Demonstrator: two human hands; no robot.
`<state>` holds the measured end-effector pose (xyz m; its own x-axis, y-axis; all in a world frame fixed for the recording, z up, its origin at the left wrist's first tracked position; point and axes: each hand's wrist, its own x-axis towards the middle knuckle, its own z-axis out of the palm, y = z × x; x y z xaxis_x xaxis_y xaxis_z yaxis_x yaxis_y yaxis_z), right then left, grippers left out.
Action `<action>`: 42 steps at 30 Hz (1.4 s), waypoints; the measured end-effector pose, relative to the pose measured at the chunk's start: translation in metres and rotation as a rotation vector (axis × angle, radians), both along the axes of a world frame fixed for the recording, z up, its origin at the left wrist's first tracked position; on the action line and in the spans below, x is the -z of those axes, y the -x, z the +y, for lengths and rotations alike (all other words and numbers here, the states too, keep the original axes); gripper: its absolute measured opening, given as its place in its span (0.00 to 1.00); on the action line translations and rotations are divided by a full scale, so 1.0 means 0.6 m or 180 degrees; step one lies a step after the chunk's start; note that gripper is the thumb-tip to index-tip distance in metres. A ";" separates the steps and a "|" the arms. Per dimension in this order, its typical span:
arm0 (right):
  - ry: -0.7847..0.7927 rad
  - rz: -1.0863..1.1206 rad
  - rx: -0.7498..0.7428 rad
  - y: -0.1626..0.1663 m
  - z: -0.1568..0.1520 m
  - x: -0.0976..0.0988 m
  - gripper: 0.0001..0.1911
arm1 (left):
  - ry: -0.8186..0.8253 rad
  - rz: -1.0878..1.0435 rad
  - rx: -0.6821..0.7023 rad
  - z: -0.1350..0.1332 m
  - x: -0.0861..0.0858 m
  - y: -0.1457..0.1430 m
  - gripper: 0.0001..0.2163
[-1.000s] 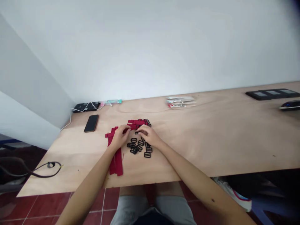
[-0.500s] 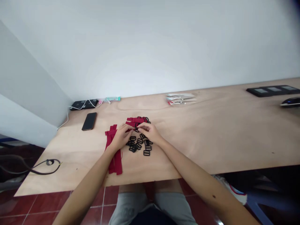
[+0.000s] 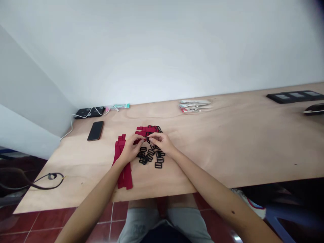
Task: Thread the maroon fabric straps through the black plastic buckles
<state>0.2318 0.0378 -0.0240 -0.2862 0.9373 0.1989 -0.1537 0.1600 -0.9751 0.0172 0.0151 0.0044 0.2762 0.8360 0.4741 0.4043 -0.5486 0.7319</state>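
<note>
Fingertip to fingertip, my hands meet over the middle of the pile. A black slide buckle [image 3: 148, 139] is pinched in my right hand [image 3: 163, 143]. The fingers of my left hand [image 3: 131, 148] are closed at the buckle's left side on what looks like the end of a red strap, mostly hidden by the fingers. Loose black slide buckles [image 3: 158, 165] lie on the wood just below the hands. Red straps [image 3: 125, 177] are stacked beside and under my left wrist. More red straps [image 3: 146, 129] with black buckles on them lie just beyond my fingers.
A phone [image 3: 95, 131] lies to the left, near black boxes [image 3: 89, 112] with a white cable. Flat packets [image 3: 195, 106] rest by the wall. A black tray-like item [image 3: 295, 97] and a computer mouse [image 3: 314, 109] are far right. A dark cable [image 3: 48, 186] crosses the left edge.
The black buckle between my fingertips has turned slightly and shows more upright. Both hands stay in nearly the same place. The view has shifted a little.
</note>
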 end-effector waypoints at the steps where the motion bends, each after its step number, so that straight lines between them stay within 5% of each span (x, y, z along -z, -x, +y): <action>1: 0.0007 0.0014 0.0029 0.001 0.000 -0.001 0.18 | 0.0012 -0.0029 -0.0009 0.000 0.000 -0.001 0.05; 11: -0.0335 -0.0511 0.0251 0.012 -0.012 -0.004 0.15 | -0.0055 -0.0263 -0.0123 0.005 0.017 -0.008 0.06; 20: -0.0463 -0.0491 0.0061 0.007 -0.014 -0.020 0.21 | -0.0425 0.0091 0.0182 0.002 0.001 -0.011 0.14; 29: 0.0699 0.1163 0.0321 -0.010 -0.004 -0.026 0.11 | -0.0190 0.0338 -0.0139 0.012 0.013 0.001 0.14; 33: 0.0963 0.1538 0.0182 -0.021 -0.003 -0.038 0.15 | -0.0084 0.0256 -0.0181 0.015 0.021 0.003 0.15; 42: 0.0906 0.1297 -0.0196 -0.008 -0.015 -0.040 0.23 | 0.0184 -0.0104 0.0036 0.011 0.021 -0.004 0.15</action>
